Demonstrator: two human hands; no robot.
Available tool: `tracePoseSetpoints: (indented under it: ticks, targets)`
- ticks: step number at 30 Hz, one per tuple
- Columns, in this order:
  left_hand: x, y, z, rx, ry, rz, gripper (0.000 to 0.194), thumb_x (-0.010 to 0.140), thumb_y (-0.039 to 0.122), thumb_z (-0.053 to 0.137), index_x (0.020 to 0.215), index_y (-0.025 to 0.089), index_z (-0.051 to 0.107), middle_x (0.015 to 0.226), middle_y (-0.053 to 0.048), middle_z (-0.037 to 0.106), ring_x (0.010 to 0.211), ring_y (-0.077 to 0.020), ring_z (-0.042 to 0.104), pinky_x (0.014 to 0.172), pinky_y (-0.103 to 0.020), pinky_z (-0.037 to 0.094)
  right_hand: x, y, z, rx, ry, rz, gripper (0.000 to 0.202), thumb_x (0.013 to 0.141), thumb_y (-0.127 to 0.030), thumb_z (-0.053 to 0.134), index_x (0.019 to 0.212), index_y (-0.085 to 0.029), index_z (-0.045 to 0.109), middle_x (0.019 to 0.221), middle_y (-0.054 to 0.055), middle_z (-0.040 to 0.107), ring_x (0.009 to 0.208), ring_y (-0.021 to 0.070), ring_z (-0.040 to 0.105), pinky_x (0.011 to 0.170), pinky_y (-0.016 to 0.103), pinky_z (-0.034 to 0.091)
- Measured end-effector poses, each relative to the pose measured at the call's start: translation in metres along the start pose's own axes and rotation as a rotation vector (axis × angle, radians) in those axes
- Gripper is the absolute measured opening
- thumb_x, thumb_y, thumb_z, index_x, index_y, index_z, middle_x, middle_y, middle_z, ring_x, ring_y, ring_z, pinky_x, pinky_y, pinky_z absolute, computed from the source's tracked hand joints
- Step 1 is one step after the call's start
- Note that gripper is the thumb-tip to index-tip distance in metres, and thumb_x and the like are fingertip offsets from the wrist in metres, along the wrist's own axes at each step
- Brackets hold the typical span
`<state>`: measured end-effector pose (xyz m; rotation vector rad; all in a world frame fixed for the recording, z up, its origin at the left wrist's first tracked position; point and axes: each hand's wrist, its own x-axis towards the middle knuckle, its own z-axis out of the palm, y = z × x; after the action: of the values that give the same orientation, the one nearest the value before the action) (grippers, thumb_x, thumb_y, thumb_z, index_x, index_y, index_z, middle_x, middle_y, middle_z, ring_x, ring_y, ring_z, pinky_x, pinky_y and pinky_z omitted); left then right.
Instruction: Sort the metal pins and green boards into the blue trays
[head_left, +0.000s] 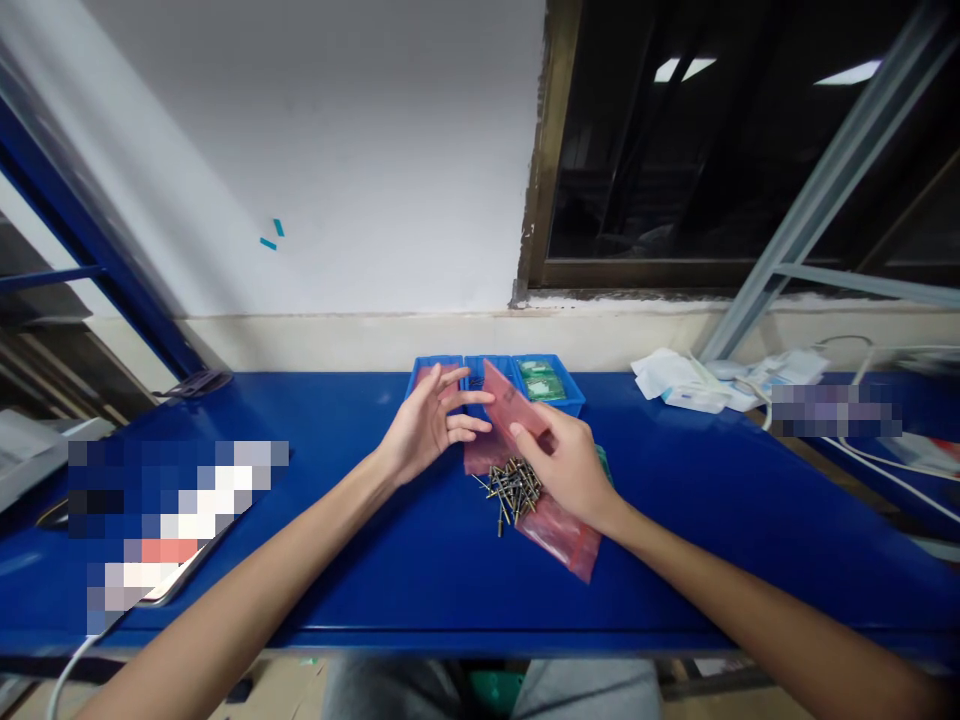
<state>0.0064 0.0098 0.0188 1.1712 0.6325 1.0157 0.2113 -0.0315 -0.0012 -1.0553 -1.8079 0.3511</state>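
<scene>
My right hand [574,465] grips a pink plastic bag [514,395] between thumb and fingers, holding it up above the table. Just left of it, my left hand [431,425] is open with its fingers spread; they reach close to the bag, and I cannot tell if they touch it. Under the hands lies a loose pile of thin metal pins [514,488] with brass-coloured parts, too small to name exactly. Another piece of pink bag [562,535] lies flat below my right hand. Something green is partly hidden behind that hand.
Three joined blue bins [571,402] stand at the back, near the wall. Green circuit boards in clear wrap [541,380] lie in the right one. White crumpled packaging [679,380] and cables sit at the right. A blurred-out device lies on the blue table [360,580] at the left.
</scene>
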Motion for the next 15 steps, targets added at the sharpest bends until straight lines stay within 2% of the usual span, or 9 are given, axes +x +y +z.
tracePoseSetpoints:
  ticks: [1,3,6,8,12,15]
  targets:
    - [-0.001,-0.002,0.003,0.076,0.002,0.058,0.067,0.092,0.064,0.047,0.142,0.019,0.037,0.116,-0.015,0.064,0.079,-0.0192,0.069,0.063,-0.028,0.053,0.002,0.003,0.001,0.055,0.030,0.093,0.020,0.092,-0.033,0.056,0.090,-0.016,0.066,0.071,0.003,0.064,0.064,0.0182,0.059,0.061,0.031,0.049]
    - [-0.005,-0.009,0.010,0.344,0.001,0.217,0.062,0.091,0.053,0.058,0.140,0.021,0.038,0.118,-0.013,0.062,0.086,-0.0206,0.067,0.068,-0.030,0.053,0.005,0.009,0.002,0.214,0.055,0.226,0.022,0.087,-0.037,0.061,0.091,-0.015,0.066,0.074,0.004,0.067,0.065,0.0190,0.061,0.059,0.031,0.050]
    - [-0.010,-0.022,0.018,0.834,-0.045,0.464,0.055,0.086,0.034,0.068,0.135,0.023,0.047,0.122,-0.011,0.057,0.102,-0.0230,0.060,0.083,-0.036,0.052,0.008,0.013,0.003,0.446,0.033,0.275,0.027,0.082,-0.034,0.066,0.102,-0.017,0.063,0.092,0.007,0.071,0.079,0.0211,0.067,0.069,0.033,0.055]
    - [-0.013,-0.029,0.022,1.032,-0.096,0.570,0.055,0.086,0.027,0.066,0.137,0.024,0.046,0.127,-0.012,0.053,0.113,-0.0252,0.055,0.092,-0.040,0.050,0.009,0.012,0.002,0.532,-0.004,0.263,0.030,0.082,-0.033,0.067,0.107,-0.018,0.061,0.096,0.007,0.071,0.084,0.0212,0.068,0.074,0.035,0.056]
    - [-0.015,-0.032,0.021,1.130,-0.078,0.671,0.046,0.092,0.021,0.057,0.136,0.024,0.046,0.124,-0.012,0.052,0.118,-0.0249,0.052,0.099,-0.043,0.047,0.007,0.008,-0.001,0.515,-0.064,0.206,0.031,0.087,-0.035,0.065,0.113,-0.020,0.059,0.101,0.007,0.069,0.089,0.0215,0.066,0.079,0.037,0.056]
    - [-0.013,-0.030,0.017,1.161,-0.035,0.739,0.038,0.096,0.019,0.050,0.134,0.023,0.049,0.121,-0.012,0.053,0.117,-0.0246,0.052,0.101,-0.044,0.046,0.005,0.007,0.000,0.529,-0.119,0.193,0.041,0.090,-0.038,0.063,0.126,-0.022,0.053,0.103,0.007,0.068,0.094,0.0228,0.065,0.080,0.038,0.057]
